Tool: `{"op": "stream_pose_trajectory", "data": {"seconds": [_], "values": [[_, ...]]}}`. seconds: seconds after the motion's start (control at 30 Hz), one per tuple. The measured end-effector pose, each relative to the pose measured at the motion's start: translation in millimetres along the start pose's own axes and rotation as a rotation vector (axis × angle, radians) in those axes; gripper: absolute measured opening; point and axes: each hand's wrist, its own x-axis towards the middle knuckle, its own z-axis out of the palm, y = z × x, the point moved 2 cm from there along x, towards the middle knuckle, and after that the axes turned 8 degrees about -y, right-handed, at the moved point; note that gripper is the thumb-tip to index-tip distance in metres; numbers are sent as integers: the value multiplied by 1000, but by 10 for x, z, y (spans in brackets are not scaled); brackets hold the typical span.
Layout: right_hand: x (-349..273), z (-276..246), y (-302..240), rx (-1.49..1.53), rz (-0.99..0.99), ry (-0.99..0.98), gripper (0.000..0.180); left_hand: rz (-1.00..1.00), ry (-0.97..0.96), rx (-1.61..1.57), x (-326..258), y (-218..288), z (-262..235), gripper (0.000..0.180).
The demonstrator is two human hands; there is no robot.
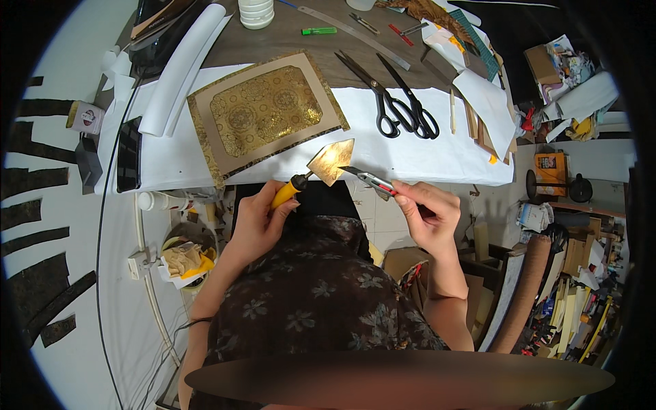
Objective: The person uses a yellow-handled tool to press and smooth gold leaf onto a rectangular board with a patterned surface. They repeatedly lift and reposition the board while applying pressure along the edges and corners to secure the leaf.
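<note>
My left hand [256,220] grips the yellow and black handle of a trowel-shaped iron [321,167], whose gold-coloured triangular blade points up over the table's front edge. My right hand [427,215] holds a red and silver utility knife [369,180], its tip touching the lower right edge of the blade. Just beyond, on white paper [410,154], lies a brown mount with gold patterned brocade [265,109].
Two pairs of black scissors [400,102] lie on the white paper to the right. A white paper roll [181,68], a metal ruler [355,34], a green lighter [319,31] and a white jar [256,12] sit further back. Cluttered shelves stand at right.
</note>
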Motion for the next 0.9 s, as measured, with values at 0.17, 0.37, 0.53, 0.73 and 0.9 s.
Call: {"op": "stream_pose_trajectory", "data": {"seconds": [0.17,0.37,0.53,0.73,0.9], "values": [[3,-9,-1,0,16,18,20,21,17,6,3,-5,3,17],[-2,3,-9,-10,-18,-13,21,45,24,4,0,-11,0,17],[-3,7,-22,-5,-2,23,21,24,17,8,-6,-3,-10,18],[-29,-3,-27,-5,19,-20,21,44,35,-9,-6,4,1,18],[-37,25,-26,-3,-22,34,22,57,41,-2,-15,-17,2,18]]}}
